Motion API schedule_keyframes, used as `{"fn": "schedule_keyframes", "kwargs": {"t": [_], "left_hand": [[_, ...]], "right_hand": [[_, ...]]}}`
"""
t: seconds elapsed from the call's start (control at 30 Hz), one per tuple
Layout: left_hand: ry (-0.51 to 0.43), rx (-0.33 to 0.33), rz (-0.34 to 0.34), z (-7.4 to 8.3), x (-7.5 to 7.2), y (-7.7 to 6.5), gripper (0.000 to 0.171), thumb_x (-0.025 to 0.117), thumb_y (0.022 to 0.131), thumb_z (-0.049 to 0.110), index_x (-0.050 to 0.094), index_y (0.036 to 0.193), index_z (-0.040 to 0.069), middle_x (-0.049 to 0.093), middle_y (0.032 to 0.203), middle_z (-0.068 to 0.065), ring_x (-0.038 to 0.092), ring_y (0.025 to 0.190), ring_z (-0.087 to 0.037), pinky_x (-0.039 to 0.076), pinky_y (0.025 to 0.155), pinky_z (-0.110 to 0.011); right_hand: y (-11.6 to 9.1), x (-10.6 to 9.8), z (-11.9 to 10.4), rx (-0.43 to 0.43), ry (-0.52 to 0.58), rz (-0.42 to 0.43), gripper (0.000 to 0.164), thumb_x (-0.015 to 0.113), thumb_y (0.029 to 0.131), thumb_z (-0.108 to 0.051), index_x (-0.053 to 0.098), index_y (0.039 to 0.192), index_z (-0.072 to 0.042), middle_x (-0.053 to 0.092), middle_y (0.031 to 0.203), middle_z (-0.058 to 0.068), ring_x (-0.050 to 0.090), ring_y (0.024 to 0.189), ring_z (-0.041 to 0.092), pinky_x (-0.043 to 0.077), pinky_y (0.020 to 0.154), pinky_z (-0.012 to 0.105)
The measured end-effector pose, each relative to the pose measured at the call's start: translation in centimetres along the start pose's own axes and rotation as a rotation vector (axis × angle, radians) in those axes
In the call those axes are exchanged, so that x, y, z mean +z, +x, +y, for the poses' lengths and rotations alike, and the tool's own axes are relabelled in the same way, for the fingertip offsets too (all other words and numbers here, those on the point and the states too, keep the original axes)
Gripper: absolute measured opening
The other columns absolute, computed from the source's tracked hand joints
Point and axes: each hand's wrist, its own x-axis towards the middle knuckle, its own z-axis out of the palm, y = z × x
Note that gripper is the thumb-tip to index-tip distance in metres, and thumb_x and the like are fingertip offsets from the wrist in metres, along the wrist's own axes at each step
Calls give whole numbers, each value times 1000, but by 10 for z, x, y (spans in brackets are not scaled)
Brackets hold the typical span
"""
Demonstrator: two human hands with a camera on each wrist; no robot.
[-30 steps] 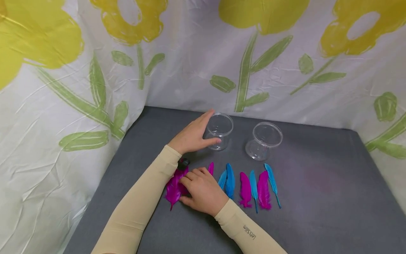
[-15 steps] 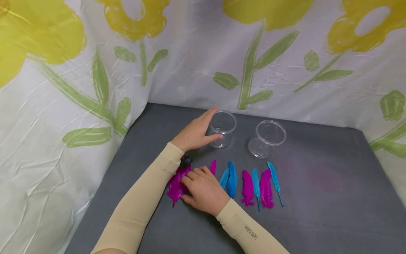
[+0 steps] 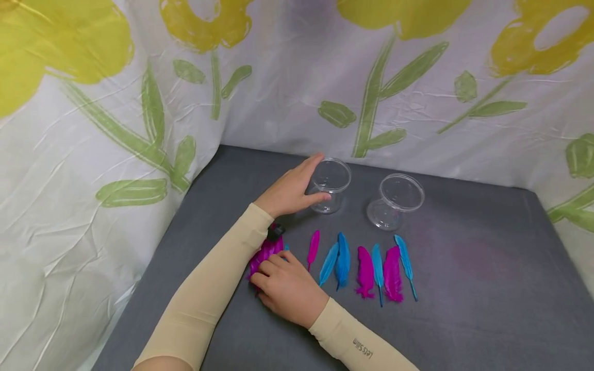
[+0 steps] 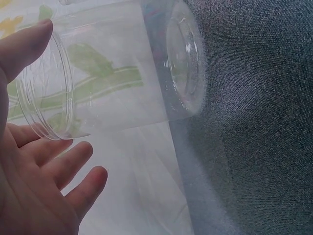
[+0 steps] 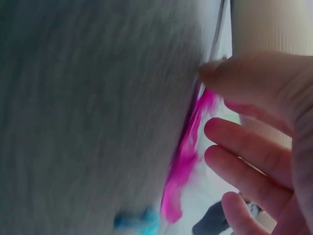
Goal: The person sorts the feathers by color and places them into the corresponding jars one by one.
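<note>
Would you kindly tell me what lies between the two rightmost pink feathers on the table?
In the head view, one blue feather lies between the left pink feather and the right pink feather.

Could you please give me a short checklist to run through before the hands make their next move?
1. Left cup upright on the table: ok.
2. Left hand at its rim: ok.
3. Right cup standing upright, untouched: ok.
4. Right hand at the magenta feather: ok.
5. Firm pinch on that feather: cannot tell.
6. Full head view of it: not ok, partly covered.
</note>
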Motion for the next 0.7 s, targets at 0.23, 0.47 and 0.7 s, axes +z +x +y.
{"fn": "schedule_keyframes", "kwargs": {"t": [0.23, 0.47, 0.7], "left_hand": [[-2, 8, 8, -1, 1, 1, 101, 68, 101, 61, 13, 175, 20, 16, 183, 1, 32, 166, -24, 32, 134, -50], [3, 11, 11, -1, 3, 3, 101, 68, 101, 61, 14, 175, 18, 16, 183, 1, 34, 165, -24, 32, 133, -51], [-1, 3, 6, -1, 2, 1, 102, 68, 101, 62, 13, 175, 19, 16, 183, 1, 33, 165, -23, 33, 133, -49]], "right_hand": [[4, -1, -11, -37, -57, 20, 8, 77, 100, -26, 83, 105, -30, 73, 98, -8, 69, 99, 12, 54, 98, 36], [5, -2, -11, -74, -113, -17, 11, 75, 103, -25, 84, 102, -31, 73, 101, -8, 67, 100, 12, 53, 97, 37], [6, -2, -12, -106, -137, -34, 16, 71, 105, -26, 86, 103, -34, 75, 106, -9, 66, 101, 12, 52, 94, 35]]}}
